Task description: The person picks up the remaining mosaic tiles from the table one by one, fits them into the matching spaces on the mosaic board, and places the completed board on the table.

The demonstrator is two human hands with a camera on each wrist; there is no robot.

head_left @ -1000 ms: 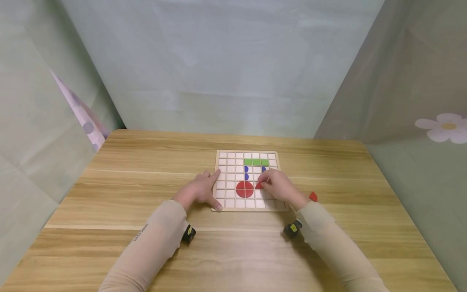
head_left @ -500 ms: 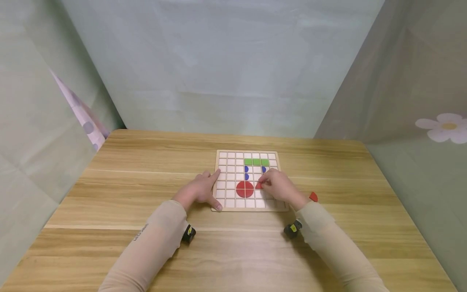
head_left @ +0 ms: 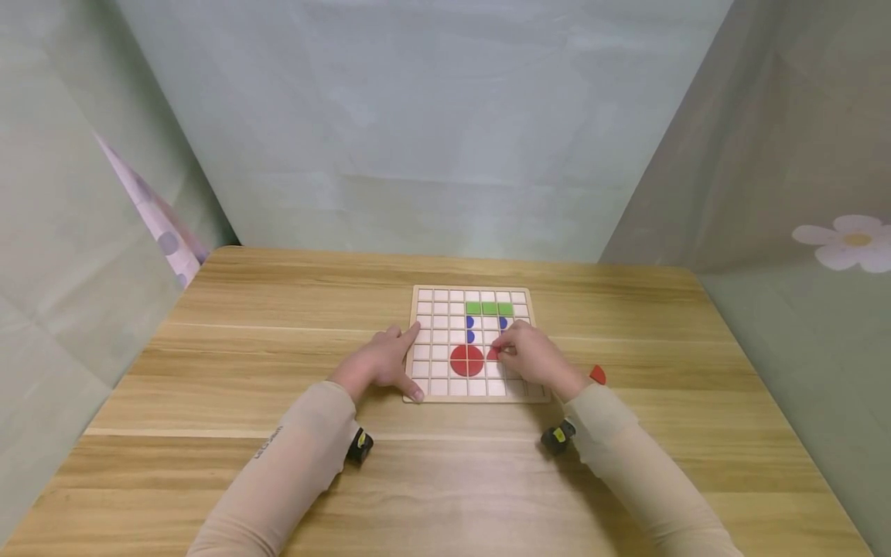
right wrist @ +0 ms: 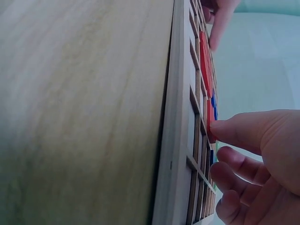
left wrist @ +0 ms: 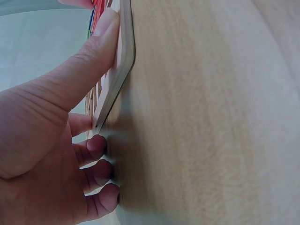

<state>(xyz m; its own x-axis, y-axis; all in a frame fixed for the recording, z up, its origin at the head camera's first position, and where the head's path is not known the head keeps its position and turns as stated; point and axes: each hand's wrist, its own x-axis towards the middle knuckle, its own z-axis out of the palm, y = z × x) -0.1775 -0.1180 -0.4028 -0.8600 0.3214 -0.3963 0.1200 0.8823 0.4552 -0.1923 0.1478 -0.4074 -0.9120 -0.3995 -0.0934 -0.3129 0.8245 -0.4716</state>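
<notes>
A wooden grid board (head_left: 473, 400) lies flat on the table. My left hand (head_left: 379, 360) rests at its left edge, with the fingers spread; the thumb (left wrist: 101, 35) presses on the near left corner in the left wrist view. On the board's right half, my right hand (head_left: 532, 352) pinches a small red quarter-circle tile (head_left: 493, 354) at a cell right of the red circle (head_left: 467, 360). In the right wrist view, the right thumb touches that tile; the index fingertip is hidden. Green square tiles (head_left: 489, 309) form a row near the top, with blue half-circle tiles (head_left: 470, 337) below.
Another red quarter-circle tile (head_left: 598, 375) lies on the wooden table (head_left: 445, 480), just right of the right wrist. Pale curtains (head_left: 445, 139) stand behind the table and at both sides. A black wrist camera (head_left: 558, 437) is worn on each arm.
Both hands stay in nearly the same place. The right fingers shift very slightly at the red quarter-circle tile; the other tiles and the board have not moved.
</notes>
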